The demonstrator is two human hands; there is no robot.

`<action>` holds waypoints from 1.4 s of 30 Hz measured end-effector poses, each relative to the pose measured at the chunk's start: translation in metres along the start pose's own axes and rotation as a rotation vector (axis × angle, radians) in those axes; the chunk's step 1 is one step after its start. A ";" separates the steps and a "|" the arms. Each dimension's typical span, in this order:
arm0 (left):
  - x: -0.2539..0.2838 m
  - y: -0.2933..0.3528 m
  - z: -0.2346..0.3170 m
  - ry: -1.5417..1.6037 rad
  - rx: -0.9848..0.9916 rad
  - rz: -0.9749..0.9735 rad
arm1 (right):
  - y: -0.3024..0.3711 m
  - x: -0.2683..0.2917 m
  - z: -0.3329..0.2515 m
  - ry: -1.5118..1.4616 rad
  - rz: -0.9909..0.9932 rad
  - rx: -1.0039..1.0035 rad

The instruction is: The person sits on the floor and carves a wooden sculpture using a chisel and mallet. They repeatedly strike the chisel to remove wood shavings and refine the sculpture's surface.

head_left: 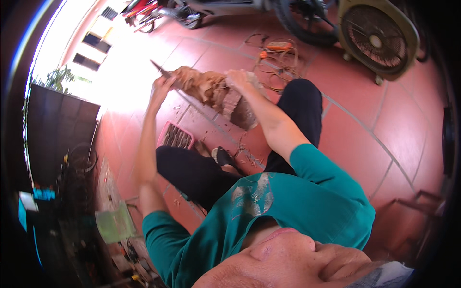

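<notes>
A carved piece of brown wood (204, 86) lies across the floor in front of my knees, its right end a rough, paler block. My left hand (162, 90) is at the carving's left end, fingers closed around a dark, narrow, pointed piece (157, 66). Whether that piece is a tool or part of the carving, I cannot tell. Over the top of the wood's right part, my right hand (237, 79) lies with bent fingers gripping it. Below the carving, a pink basket (162, 139) holds several slim tools side by side. Wood chips are scattered around my foot.
An orange tool or cord reel (279, 46) with tangled cable lies beyond the carving. A standing box fan (377, 41) is at the far right, beside a motorbike wheel (307, 19). A green sheet or box (115, 224) and dark clutter occupy the left.
</notes>
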State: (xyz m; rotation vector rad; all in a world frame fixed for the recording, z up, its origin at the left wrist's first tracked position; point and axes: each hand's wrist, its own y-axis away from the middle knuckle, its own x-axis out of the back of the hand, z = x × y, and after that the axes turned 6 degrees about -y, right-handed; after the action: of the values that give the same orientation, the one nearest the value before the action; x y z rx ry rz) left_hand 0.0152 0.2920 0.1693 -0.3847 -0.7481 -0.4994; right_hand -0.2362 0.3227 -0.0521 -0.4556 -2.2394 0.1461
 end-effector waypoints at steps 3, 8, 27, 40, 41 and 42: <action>0.009 -0.019 -0.020 0.045 0.047 0.104 | 0.000 0.018 -0.012 0.064 -0.068 0.096; -0.018 -0.035 -0.061 0.391 0.212 0.366 | -0.003 0.031 0.002 -0.001 -0.069 0.113; -0.171 -0.009 -0.238 1.179 0.548 1.032 | -0.026 0.009 -0.034 -0.034 -0.298 0.049; -0.181 -0.030 -0.209 0.842 0.350 0.982 | -0.030 -0.006 -0.020 0.019 -0.235 0.121; -0.182 -0.032 -0.213 0.795 0.329 0.978 | -0.031 -0.006 -0.023 0.011 -0.236 0.133; -0.185 -0.034 -0.213 0.750 0.307 0.966 | -0.032 -0.006 -0.022 0.004 -0.233 0.137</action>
State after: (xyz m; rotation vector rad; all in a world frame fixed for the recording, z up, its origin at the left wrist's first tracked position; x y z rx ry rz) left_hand -0.0029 0.2115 -0.1026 -0.2037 0.1376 0.3867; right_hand -0.2244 0.2892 -0.0338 -0.1197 -2.2421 0.1753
